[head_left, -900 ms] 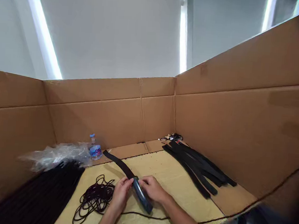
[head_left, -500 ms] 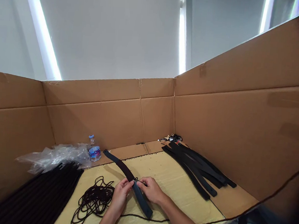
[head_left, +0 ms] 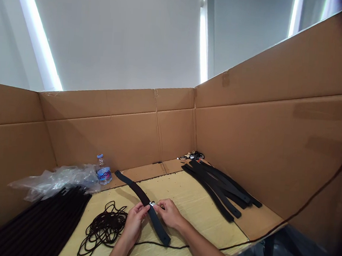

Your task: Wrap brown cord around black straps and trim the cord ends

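The left hand (head_left: 134, 224) and right hand (head_left: 168, 213) held a long flat black strap (head_left: 158, 224) tight, beside a small shiny metal bit (head_left: 152, 203).

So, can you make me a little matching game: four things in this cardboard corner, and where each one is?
Things:
1. Bottle
2. Cord
3. Strap pile
4. Single strap

Places:
A. Held by the left hand and right hand
B. Along the right wall
C. Heaped loosely beside the left hand
D. Upright by the back wall

Pairs: 1-D, 2-C, 3-B, 4-A
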Demonstrator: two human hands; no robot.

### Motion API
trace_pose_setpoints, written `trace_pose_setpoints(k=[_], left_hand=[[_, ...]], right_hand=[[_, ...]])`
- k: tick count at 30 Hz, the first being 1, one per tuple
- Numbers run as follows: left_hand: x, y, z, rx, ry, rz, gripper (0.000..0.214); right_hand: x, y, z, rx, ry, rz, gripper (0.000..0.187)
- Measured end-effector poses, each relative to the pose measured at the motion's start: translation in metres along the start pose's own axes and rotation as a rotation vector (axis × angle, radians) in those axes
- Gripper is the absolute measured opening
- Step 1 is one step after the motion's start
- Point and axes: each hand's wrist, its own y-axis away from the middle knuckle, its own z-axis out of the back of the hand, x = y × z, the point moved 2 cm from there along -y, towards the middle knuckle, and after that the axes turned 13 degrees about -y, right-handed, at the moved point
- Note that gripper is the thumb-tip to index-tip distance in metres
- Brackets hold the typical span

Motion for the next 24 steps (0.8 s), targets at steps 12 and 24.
trace_pose_setpoints(k=[12, 24], left_hand=[[-0.009, 0.005, -0.004, 0.024, 0.011, 0.005, 0.026], [-0.012, 0.007, -0.004, 0.006, 0.018, 0.021, 0.028]], right_hand=[[0.003, -0.001, 0.001, 0.035, -0.027, -0.013, 0.025], [-0.004, -0.003, 0.002, 0.010, -0.152, -0.068, 0.023]])
